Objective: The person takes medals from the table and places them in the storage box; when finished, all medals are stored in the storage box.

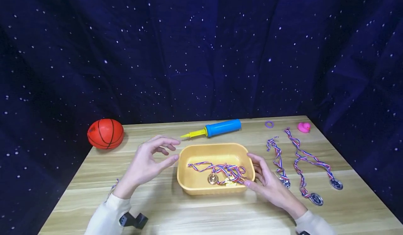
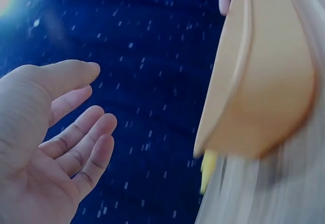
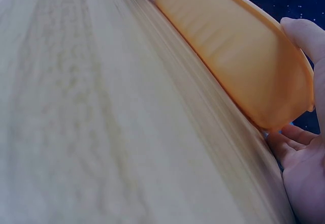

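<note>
A yellow plastic tub (image 1: pixel 195 189) stands on the table, holding several medals on striped ribbons, among them a bronze-coloured medal (image 1: pixel 212 178) and a gold one (image 1: pixel 231 181). At the tub's right end my right hand (image 1: pixel 267 182) grips it, thumb on the near corner of the rim and fingers round the far side. In the right wrist view the thumb (image 3: pixel 299 33) lies on the rim, with other fingers low by the base. My left hand (image 1: pixel 154 158) is off the tub's left end, its fingers loosely bent and nothing in them; the left wrist view shows a gap.
Several silver medals (image 1: pixel 316 199) with ribbons lie to the right. Behind them are a pink rubber duck (image 1: pixel 304 127) and a purple ring (image 1: pixel 269 124). A blue and yellow hand pump (image 1: pixel 223 127) lies behind the tub. The small red basketball (image 1: pixel 105 133) sits at the back left.
</note>
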`<state>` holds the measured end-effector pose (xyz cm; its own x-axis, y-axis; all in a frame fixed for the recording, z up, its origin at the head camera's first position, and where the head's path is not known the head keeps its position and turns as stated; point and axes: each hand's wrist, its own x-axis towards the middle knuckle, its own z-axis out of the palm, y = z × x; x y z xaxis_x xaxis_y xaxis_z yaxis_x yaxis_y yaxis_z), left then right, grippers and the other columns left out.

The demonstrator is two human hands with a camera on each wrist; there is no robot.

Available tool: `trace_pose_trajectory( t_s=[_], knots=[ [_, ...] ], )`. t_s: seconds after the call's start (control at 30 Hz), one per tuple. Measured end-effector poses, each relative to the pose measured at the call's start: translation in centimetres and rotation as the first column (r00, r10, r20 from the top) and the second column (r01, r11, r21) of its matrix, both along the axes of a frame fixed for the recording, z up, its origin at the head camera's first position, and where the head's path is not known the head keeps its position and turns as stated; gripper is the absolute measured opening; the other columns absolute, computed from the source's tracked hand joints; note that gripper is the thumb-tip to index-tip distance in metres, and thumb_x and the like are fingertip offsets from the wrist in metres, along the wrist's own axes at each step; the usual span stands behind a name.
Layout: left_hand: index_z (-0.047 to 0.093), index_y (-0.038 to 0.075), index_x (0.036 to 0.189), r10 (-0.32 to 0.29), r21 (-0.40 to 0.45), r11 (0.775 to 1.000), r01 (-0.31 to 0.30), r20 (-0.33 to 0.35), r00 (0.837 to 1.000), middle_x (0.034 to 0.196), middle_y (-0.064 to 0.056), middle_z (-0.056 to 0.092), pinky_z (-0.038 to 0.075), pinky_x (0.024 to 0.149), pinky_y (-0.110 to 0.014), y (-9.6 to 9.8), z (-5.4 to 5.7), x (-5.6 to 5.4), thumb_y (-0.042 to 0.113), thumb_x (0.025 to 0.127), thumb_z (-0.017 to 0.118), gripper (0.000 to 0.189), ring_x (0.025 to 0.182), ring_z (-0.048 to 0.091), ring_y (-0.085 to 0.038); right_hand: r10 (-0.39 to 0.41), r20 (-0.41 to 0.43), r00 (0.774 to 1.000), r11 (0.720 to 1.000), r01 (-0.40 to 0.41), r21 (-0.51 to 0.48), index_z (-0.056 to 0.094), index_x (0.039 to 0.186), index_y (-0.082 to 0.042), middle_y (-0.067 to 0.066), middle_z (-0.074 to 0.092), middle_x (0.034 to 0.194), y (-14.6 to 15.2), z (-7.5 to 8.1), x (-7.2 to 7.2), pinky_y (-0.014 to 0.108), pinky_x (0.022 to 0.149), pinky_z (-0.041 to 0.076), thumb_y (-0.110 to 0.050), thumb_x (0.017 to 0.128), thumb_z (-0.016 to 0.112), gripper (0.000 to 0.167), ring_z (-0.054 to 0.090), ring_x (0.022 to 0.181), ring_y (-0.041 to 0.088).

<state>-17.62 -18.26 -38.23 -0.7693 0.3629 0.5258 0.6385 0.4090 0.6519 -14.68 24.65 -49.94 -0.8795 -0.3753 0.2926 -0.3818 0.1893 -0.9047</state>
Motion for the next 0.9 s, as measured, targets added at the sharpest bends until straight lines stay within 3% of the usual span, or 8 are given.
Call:
trace_pose_trajectory(
  t_s=[0.17, 0.43, 0.57, 0.7, 0.9],
  knots=[
    [0.079, 0.019, 0.130, 0.103, 0.017, 0.995, -0.103, 0.007, 0.995, 0.119, 0.005, 0.078, 0.063, 0.086, -0.024, -4.3, -1.0, 2.1, 0.003, 0.091, 0.092, 0.044, 0.102, 0.075, -0.015, 0.007, 0.004, 1.000, 1.000, -0.007, 0.000, 0.028, 0.173, -0.014, 0.024, 0.043, 0.167, 0.1, 0.1, -0.2, 0.018, 0.123, 0.040, -0.008, 0.104, 0.077, 0.085, 0.046, 0.153, 0.049],
    [0.078, 0.014, 0.130, 0.183, 0.008, 0.983, -0.184, 0.058, 0.981, 0.115, 0.003, 0.079, 0.061, 0.086, -0.018, -10.0, -4.0, 5.7, -0.005, 0.089, 0.090, 0.047, 0.096, 0.075, -0.010, 0.003, 0.007, 1.000, 1.000, -0.003, -0.006, 0.028, 0.172, -0.015, 0.024, 0.041, 0.169, 0.1, -0.1, -0.1, 0.017, 0.124, 0.037, -0.008, 0.104, 0.077, 0.084, 0.044, 0.155, 0.050],
    [0.078, 0.012, 0.131, 0.181, -0.032, 0.983, -0.179, 0.073, 0.981, 0.118, 0.004, 0.079, 0.059, 0.087, -0.017, -12.3, -5.7, 7.3, -0.007, 0.086, 0.091, 0.050, 0.094, 0.074, -0.011, -0.001, 0.009, 1.000, 1.000, 0.001, -0.002, 0.028, 0.172, -0.015, 0.023, 0.041, 0.169, 0.1, -0.1, -0.1, 0.017, 0.124, 0.038, -0.008, 0.104, 0.077, 0.084, 0.045, 0.154, 0.049],
    [0.077, 0.011, 0.132, 0.180, -0.066, 0.982, -0.176, 0.063, 0.982, 0.109, 0.000, 0.077, 0.057, 0.082, -0.016, -14.4, -7.5, 8.8, -0.009, 0.082, 0.093, 0.057, 0.087, 0.071, -0.011, -0.002, 0.012, 1.000, 1.000, 0.002, 0.005, 0.028, 0.173, -0.016, 0.023, 0.042, 0.169, 0.0, -0.1, -0.1, 0.017, 0.124, 0.038, -0.008, 0.104, 0.077, 0.085, 0.044, 0.155, 0.049],
    [0.075, 0.005, 0.133, 0.141, -0.066, 0.988, -0.137, 0.063, 0.988, 0.093, 0.000, 0.066, 0.054, 0.067, -0.022, -16.7, -9.6, 9.8, -0.013, 0.075, 0.095, 0.064, 0.082, 0.063, -0.011, -0.005, 0.021, 1.000, 1.000, 0.005, 0.006, 0.028, 0.173, -0.017, 0.022, 0.041, 0.169, 0.1, 0.0, -0.1, 0.018, 0.123, 0.038, -0.008, 0.104, 0.077, 0.084, 0.044, 0.156, 0.049]
  ],
)
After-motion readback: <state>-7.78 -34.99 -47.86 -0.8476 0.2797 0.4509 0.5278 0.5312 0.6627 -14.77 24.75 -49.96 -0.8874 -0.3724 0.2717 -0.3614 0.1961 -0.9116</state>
